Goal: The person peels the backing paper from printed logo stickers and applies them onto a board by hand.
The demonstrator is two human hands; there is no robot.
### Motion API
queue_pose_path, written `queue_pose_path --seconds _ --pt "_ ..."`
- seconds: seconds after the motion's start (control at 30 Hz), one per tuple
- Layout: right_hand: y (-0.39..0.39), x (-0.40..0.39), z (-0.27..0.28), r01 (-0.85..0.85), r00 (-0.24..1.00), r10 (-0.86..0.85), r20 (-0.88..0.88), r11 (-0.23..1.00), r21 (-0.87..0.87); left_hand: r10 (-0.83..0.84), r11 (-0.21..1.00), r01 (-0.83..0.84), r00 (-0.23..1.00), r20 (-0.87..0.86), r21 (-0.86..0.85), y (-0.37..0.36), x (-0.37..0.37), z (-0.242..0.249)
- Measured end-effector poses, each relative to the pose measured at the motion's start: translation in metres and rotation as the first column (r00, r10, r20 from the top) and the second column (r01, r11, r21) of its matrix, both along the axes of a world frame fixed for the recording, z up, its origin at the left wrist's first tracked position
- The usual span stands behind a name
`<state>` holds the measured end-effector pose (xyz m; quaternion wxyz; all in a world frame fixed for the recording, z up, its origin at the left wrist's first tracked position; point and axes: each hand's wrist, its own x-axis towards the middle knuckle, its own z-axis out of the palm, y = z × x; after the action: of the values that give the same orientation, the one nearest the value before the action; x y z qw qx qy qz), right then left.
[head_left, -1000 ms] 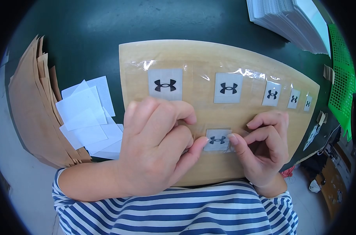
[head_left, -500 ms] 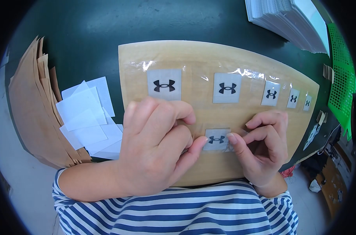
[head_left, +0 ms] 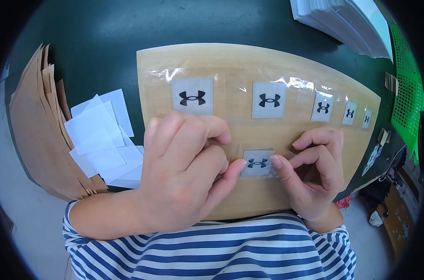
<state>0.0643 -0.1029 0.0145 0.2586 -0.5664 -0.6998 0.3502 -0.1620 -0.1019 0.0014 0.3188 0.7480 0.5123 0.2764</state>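
A small whitish transfer label (head_left: 257, 163) with a black logo and clear film is held low over the tan sheet (head_left: 249, 56). My left hand (head_left: 184, 172) has its thumb and curled fingers closed at the label's left edge. On the right side, the thumb and fingertips of my right hand (head_left: 317, 175) pinch crinkled clear film at the label's right corner. Beyond the hands, a row of similar logo labels shrinks in size toward the right, from the largest label (head_left: 193, 96) to the smallest label (head_left: 366, 119). Clear glossy film covers that row.
White paper squares (head_left: 93, 128) lie loosely piled at left, beside a stack of brown paper (head_left: 39, 126). A thick stack of white sheets (head_left: 340, 25) sits at the far right, near a green perforated basket (head_left: 405, 88). Everything rests on a dark green table (head_left: 174, 23).
The sheet and its labels appear slightly higher and further left in view. Both hands keep nearly the same pinch on the label.
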Motion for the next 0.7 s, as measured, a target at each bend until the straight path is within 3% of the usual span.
queue_pose_path --seconds 0.7 --pt "0.0025 -0.0001 0.0004 -0.059 0.998 0.059 -0.002 0.998 0.013 -0.042 0.998 0.04 0.998 -0.042 -0.038 0.0009 -0.0012 0.0036"
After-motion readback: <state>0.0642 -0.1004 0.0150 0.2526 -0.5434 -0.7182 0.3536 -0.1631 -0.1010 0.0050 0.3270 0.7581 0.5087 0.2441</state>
